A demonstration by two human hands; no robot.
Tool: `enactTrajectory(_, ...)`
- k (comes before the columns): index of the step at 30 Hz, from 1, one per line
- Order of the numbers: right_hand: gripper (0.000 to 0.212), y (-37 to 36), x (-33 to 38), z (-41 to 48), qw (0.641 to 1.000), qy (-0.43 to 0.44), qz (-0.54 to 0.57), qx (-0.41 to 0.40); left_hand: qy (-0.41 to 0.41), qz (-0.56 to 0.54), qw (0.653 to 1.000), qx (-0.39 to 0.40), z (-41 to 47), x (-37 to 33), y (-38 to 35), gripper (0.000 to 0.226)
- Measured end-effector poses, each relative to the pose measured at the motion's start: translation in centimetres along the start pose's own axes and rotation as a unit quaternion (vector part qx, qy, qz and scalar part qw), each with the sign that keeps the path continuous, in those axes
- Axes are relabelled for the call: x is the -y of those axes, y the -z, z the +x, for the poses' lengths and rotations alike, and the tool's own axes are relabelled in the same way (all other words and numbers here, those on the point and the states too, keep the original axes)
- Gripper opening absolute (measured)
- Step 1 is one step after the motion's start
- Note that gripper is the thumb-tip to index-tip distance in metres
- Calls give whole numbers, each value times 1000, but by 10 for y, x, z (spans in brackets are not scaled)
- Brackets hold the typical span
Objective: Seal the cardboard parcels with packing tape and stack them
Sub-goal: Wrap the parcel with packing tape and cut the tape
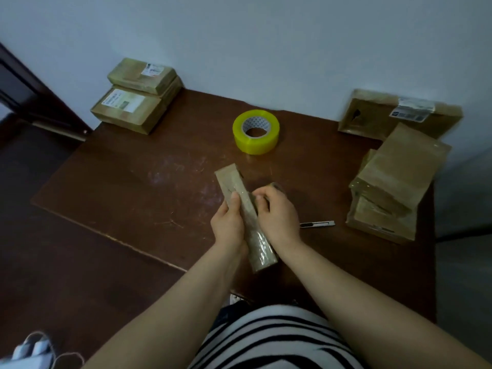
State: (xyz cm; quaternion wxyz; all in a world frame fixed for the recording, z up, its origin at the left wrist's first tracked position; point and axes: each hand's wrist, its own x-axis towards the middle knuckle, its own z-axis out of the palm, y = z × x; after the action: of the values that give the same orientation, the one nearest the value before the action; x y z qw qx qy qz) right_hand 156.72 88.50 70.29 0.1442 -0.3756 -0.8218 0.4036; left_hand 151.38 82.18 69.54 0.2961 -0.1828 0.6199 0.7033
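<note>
Closest in, a black-and-white striped shirt point(271, 339). Beyond it, left hand point(229, 225) curled round a narrow taped parcel point(237, 182), thumb on its top face; right hand point(277, 217) pinching the same parcel's right edge, fingers bent. Slanted over the brown table point(133, 182). Just right, a utility knife point(316, 224). Farther right, a stack of brown parcels point(394, 187). Mid-table, a yellow packing tape roll point(256, 131). Far left, two stacked labelled parcels point(138, 102) — print unreadable.

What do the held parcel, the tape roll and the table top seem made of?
Held parcel: brown cardboard under glossy clear tape, judging by its crinkled sheen.
Tape roll: yellowish translucent plastic film, white printed core.
Table top: dark scuffed wood or laminate; unclear which.
</note>
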Motion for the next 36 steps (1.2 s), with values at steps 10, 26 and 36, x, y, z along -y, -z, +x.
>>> enactTrajectory(10,22,-18,-6,21,998,-11,-53,32,45,1,999,-1,17,-11,-7,22)
enactTrajectory(26,23,56,22,47,991,-59,73,98,-283,246,908,185,9,-60,-11,54)
enactTrajectory(36,20,74,51,42,963,-106,181,170,-206,155,912,318,-4,-86,-26,15)
